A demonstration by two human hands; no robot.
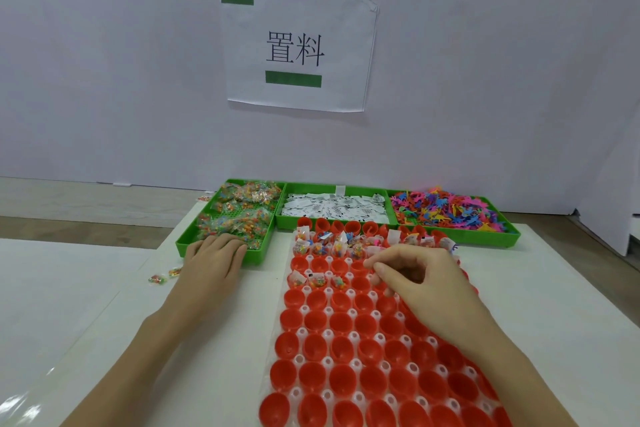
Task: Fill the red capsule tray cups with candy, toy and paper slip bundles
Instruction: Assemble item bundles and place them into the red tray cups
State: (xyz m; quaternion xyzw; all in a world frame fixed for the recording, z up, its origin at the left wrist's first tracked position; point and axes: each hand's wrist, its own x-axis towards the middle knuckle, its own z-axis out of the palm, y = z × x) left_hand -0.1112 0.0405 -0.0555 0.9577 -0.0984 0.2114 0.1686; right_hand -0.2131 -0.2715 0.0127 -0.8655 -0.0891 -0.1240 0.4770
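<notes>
Left hand (213,258) flat at candy bin (194,246), right hand (420,279) loosely curled, empty, over red capsule tray (346,350), wall sign (298,48) "置料".

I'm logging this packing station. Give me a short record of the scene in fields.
left hand: reaching into the candy tray
right hand: fingers curled over the red cup tray; whether it holds anything is unclear
filled cups: far rows only
paper slips: middle green tray
toys: right green tray
loose candy: on the table
</notes>
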